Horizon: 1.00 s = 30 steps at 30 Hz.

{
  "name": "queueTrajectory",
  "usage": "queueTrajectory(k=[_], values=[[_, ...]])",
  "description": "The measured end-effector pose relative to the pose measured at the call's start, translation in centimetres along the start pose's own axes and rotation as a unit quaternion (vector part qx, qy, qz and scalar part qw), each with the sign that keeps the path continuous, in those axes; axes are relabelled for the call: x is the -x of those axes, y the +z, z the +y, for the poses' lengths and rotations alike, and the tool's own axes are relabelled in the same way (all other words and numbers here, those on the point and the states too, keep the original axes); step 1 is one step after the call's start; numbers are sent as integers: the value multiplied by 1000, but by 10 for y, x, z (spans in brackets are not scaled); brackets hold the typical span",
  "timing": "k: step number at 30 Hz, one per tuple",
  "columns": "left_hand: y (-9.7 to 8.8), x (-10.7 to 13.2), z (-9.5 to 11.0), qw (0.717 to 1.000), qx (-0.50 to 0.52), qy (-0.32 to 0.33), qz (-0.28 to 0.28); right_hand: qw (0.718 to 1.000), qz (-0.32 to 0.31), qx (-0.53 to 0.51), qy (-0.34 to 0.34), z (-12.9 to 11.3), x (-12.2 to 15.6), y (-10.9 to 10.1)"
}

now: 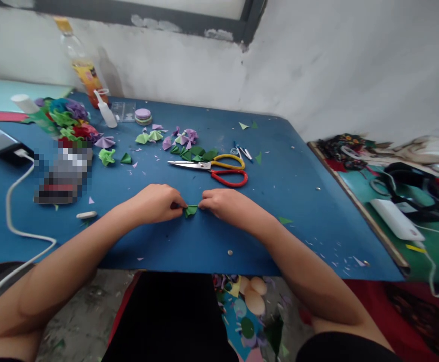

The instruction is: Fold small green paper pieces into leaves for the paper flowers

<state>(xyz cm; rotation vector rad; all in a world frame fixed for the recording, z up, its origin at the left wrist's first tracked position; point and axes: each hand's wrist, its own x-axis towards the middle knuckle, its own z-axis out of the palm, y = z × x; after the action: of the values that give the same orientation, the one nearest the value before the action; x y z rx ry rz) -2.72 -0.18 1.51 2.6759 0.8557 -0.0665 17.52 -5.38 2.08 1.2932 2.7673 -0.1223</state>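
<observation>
Between my two hands, just above the blue table, is a small folded piece of green paper (191, 211). My left hand (159, 203) pinches its left end, and my right hand (219, 205) pinches the right end. Beyond the hands lie scissors (209, 166) with one yellow and one red handle, blades pointing left. Several folded dark green paper pieces (195, 152) rest behind the blades. Pleated purple and light green paper shapes (182, 139) sit farther back.
Left of the arms are a blurred-out object (67, 173), a phone (3, 143) on a white cable and a heap of crumpled coloured paper (69, 115). A drink bottle (86, 70) and a white squeeze bottle (106, 111) stand by the wall. A white power bank (396, 219) lies right.
</observation>
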Motion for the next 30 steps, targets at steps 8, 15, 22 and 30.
queueTrajectory(k=[8,15,22,30], values=[[5,-4,-2,998,42,16,41,994,91,-50,13,0,-7,13],[9,-9,-1,993,70,13,98,990,133,47,-8,1,-10,19],[8,-13,-4,960,266,-9,87,972,215,88,-28,-1,-7,10],[2,-10,1,953,265,1,144,957,264,118,-12,-3,-6,4]])
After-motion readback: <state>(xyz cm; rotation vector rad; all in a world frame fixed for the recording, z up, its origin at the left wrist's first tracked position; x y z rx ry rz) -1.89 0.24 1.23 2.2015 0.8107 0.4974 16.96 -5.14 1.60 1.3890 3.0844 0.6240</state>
